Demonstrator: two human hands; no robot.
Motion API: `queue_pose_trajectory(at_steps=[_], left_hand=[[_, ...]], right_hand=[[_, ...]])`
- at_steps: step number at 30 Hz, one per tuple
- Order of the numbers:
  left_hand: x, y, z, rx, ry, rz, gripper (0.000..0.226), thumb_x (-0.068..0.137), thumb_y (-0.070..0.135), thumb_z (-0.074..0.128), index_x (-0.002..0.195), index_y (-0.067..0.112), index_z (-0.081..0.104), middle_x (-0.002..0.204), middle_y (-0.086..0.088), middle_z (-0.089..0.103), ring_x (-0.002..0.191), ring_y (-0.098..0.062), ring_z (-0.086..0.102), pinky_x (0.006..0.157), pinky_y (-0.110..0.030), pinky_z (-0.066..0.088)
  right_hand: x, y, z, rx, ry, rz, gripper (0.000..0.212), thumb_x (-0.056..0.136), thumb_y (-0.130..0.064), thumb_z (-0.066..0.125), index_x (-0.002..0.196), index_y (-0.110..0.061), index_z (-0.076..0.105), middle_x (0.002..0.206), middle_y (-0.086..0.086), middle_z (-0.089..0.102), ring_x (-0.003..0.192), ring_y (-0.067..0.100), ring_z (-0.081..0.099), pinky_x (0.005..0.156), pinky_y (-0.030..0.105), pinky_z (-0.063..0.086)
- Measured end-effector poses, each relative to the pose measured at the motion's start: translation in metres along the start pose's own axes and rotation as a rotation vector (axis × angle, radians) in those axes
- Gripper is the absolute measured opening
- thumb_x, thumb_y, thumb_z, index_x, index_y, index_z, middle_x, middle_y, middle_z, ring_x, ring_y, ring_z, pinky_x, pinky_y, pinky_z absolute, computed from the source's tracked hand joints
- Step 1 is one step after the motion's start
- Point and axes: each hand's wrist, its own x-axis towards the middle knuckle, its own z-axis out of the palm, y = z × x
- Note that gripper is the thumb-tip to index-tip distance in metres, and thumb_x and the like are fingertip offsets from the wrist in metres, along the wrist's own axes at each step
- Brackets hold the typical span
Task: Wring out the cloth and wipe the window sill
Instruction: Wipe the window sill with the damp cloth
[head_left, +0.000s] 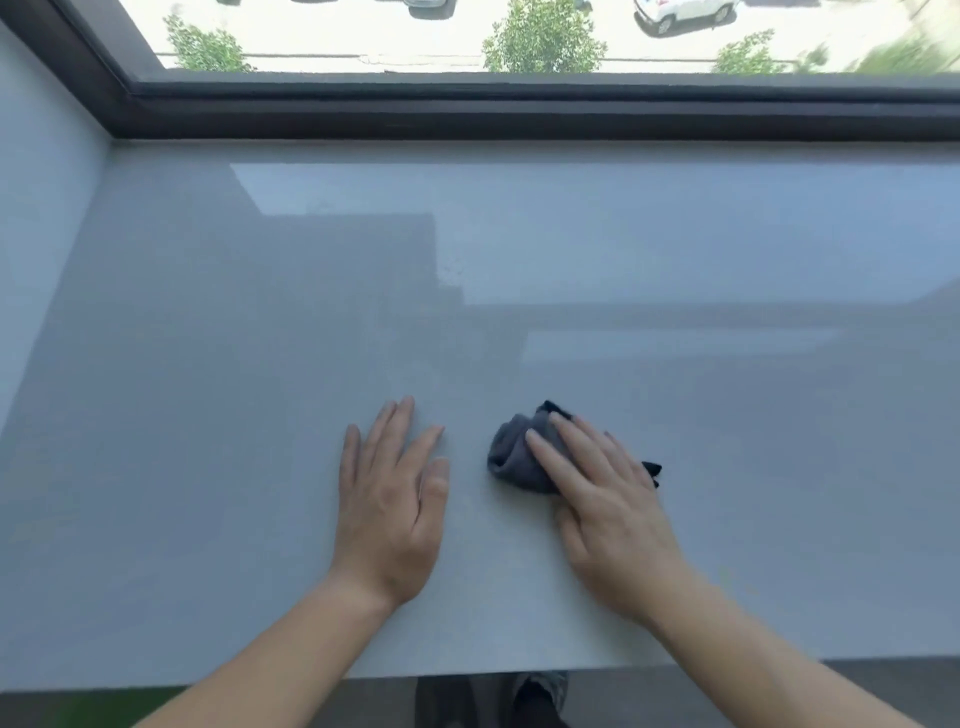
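Left hand (389, 499): lying flat, palm down, on the sill, fingers straight and slightly spread, holding nothing.

Right hand (608, 499): pressing down on the cloth with straight, loosely spread fingers; the fingers are lying over the fabric, not curling round it.

Cloth (511, 460): soft dark grey fabric with a black edge, bunching into a rumpled wad under the right fingers. It is sitting on the near middle of the sill, just right of the left hand and not touching it.

Window sill (208, 415): broad, flat, pale grey slab, smooth and glossy, reflecting bright patches of light across its far half.

Window frame (519, 111): dark, matt, straight-edged bar running along the sill's far side.

Side wall (47, 182): plain, pale surface rising at the left end.

Trees (543, 39) and a white car (680, 13): showing through the glass, far beyond.
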Motion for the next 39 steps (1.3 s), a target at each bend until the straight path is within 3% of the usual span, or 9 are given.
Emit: queue_pose_trajectory(at_steps=[4,10,16,22,28,33,35,38,39], left_hand=[[-0.004,-0.005,0.005,0.169,-0.055,0.060,0.059,0.097,0.045,0.022,0.144,0.017,0.046,0.164,-0.008,0.020,0.153,-0.017,0.006,0.122,-0.043,-0.007],[-0.005,-0.002,0.006,0.156,-0.019,0.042,0.058,0.095,0.041,0.022,0.139,0.016,0.050,0.162,-0.009,0.025,0.152,-0.020,0.014,0.122,-0.047,-0.001],[-0.007,-0.002,0.009,0.195,-0.019,0.036,0.060,0.095,0.045,0.020,0.143,0.018,0.045,0.164,-0.008,0.020,0.153,-0.019,0.008,0.123,-0.046,-0.004],[-0.008,0.000,0.010,0.202,-0.042,0.021,0.060,0.094,0.046,0.023,0.144,0.017,0.042,0.164,-0.008,0.018,0.153,-0.019,0.006,0.122,-0.045,-0.008],[0.002,0.015,0.010,0.192,-0.051,0.066,0.059,0.093,0.046,0.027,0.142,0.017,0.043,0.162,-0.011,0.022,0.152,-0.023,0.009,0.121,-0.049,-0.009],[0.034,0.040,0.026,0.186,-0.088,0.118,0.060,0.093,0.044,0.029,0.145,0.018,0.041,0.163,-0.010,0.019,0.152,-0.023,0.007,0.122,-0.046,-0.009],[0.049,0.045,0.030,0.193,-0.116,0.117,0.062,0.092,0.045,0.026,0.149,0.021,0.035,0.165,-0.007,0.013,0.153,-0.020,0.002,0.121,-0.044,-0.012],[0.060,0.046,0.037,0.262,-0.168,0.103,0.065,0.094,0.049,0.021,0.154,0.025,0.023,0.167,-0.004,0.002,0.153,-0.017,-0.007,0.121,-0.045,-0.013],[0.060,0.046,0.040,0.298,-0.169,0.107,0.065,0.095,0.049,0.020,0.155,0.025,0.020,0.167,-0.004,0.000,0.152,-0.017,-0.009,0.121,-0.046,-0.012]], right_hand=[[0.012,0.003,-0.001,0.053,0.191,0.397,0.057,0.094,-0.020,0.044,0.150,-0.024,0.038,0.157,0.005,0.036,0.145,0.029,0.030,0.118,0.049,0.025],[-0.069,-0.039,0.012,-0.025,-0.040,-0.117,0.063,0.090,-0.020,0.050,0.150,-0.030,0.036,0.160,0.001,0.032,0.150,0.022,0.024,0.120,0.043,0.022],[-0.071,-0.029,0.011,0.039,0.224,0.375,0.061,0.088,-0.013,0.046,0.148,-0.021,0.041,0.156,0.006,0.038,0.145,0.030,0.031,0.115,0.053,0.029],[-0.125,-0.050,0.018,-0.016,0.020,-0.026,0.063,0.086,-0.018,0.047,0.148,-0.028,0.040,0.157,0.002,0.037,0.148,0.023,0.029,0.120,0.042,0.022],[-0.094,0.023,-0.008,0.026,0.270,0.525,0.058,0.091,-0.018,0.043,0.149,-0.018,0.038,0.156,0.008,0.036,0.144,0.032,0.032,0.113,0.056,0.030],[-0.102,0.025,-0.010,-0.021,-0.005,0.027,0.066,0.086,-0.019,0.043,0.150,-0.028,0.036,0.160,-0.001,0.031,0.150,0.022,0.023,0.119,0.045,0.022],[-0.074,0.056,-0.022,-0.012,0.056,0.142,0.063,0.086,-0.019,0.045,0.149,-0.023,0.040,0.158,0.003,0.034,0.147,0.026,0.029,0.117,0.049,0.027],[-0.021,0.073,-0.030,0.037,0.224,0.564,0.060,0.092,-0.028,0.038,0.152,-0.022,0.034,0.160,0.004,0.030,0.145,0.029,0.027,0.119,0.047,0.022],[-0.012,0.063,-0.026,0.011,0.237,0.575,0.060,0.093,-0.030,0.037,0.153,-0.022,0.032,0.160,0.004,0.028,0.146,0.028,0.026,0.119,0.048,0.021]])
